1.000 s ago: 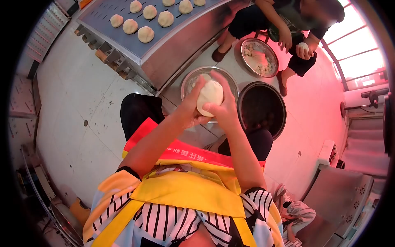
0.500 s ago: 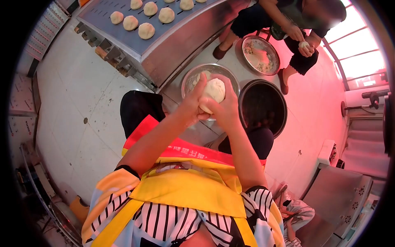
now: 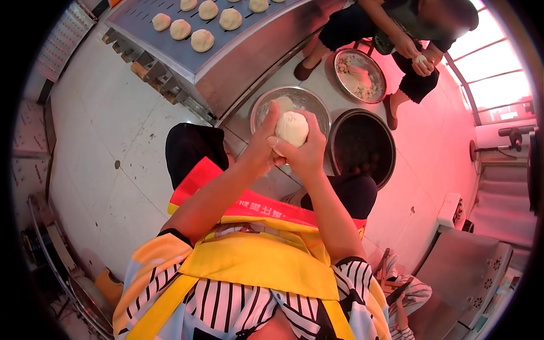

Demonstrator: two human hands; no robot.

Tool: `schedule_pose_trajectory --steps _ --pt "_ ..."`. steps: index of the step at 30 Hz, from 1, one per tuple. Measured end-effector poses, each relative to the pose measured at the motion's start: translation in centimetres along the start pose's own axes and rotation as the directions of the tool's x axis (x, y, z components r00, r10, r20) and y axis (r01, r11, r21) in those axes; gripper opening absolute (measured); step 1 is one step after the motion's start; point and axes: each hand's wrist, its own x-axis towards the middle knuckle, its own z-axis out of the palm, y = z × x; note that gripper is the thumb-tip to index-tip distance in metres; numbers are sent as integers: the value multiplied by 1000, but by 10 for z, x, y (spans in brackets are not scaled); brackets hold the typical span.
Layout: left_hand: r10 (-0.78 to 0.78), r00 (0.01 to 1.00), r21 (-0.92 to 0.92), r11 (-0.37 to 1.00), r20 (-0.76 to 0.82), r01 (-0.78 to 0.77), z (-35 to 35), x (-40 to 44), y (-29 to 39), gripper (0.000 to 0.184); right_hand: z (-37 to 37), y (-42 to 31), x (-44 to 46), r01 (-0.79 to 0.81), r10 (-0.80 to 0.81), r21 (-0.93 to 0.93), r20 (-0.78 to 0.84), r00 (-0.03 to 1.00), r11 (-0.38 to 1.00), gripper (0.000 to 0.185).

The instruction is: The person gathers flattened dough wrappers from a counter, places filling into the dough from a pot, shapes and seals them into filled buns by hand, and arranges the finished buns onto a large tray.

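Note:
A round, pale dough ball (image 3: 292,129) with a pleated-looking top sits between my two hands. My left hand (image 3: 262,144) cups its left side, the thumb pointing up along it. From the right and below, my right hand (image 3: 309,154) wraps the ball, with its thumb across the near side. Some fingers of both hands are hidden behind the dough. Just beyond my hands is a metal bowl (image 3: 256,106) on the floor, with pale dough or flour partly showing inside.
Several dough balls (image 3: 202,40) lie on a slotted metal surface (image 3: 136,25) at upper left. A dark round tub (image 3: 368,139) stands right of the bowl. Beyond it, a co-worker (image 3: 419,62) handles a small dough piece near a metal basin (image 3: 381,71). Another person sits at lower right.
Both hands have shifted slightly left and nearer with the dough ball. The ball has turned, and my right thumb now lies lower across its near side.

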Motion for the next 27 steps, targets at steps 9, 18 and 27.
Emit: schedule_pose_trajectory --steps 9,18,27 --pt "33 999 -58 998 18 -32 -11 5 -1 66 5 -9 1 4 -7 96 26 1000 995 63" --pt "24 991 -45 999 133 -18 -12 -5 9 67 7 -7 5 35 -47 215 51 998 976 56" --pt "-72 997 -35 997 19 73 -13 -5 15 68 10 2 9 79 -89 105 96 991 991 60"
